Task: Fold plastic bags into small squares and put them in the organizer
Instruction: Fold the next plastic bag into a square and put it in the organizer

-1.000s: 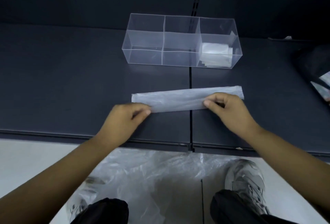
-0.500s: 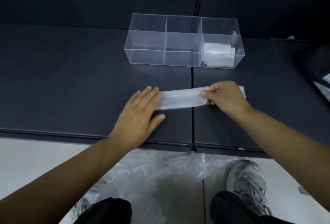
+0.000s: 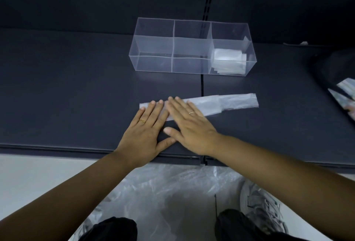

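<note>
A clear plastic bag folded into a long narrow strip (image 3: 226,103) lies across the dark shelf, in front of the organizer. My left hand (image 3: 146,133) lies flat with straight fingers on the strip's left end. My right hand (image 3: 189,125) presses flat on the strip just beside it, fingers straight. The strip's right half lies uncovered. The clear organizer (image 3: 153,64) has three compartments in a row; folded bags (image 3: 228,61) fill the right one, the other two hold nothing.
The dark shelf (image 3: 67,96) has a seam running front to back under the strip. Loose clear plastic bags (image 3: 163,198) lie on the floor by my shoes. A dark object with bags (image 3: 338,81) sits at the right edge.
My right hand let go of the strip's right part and moved left, now flat beside my left hand. The left hand stays flat on the left end.
</note>
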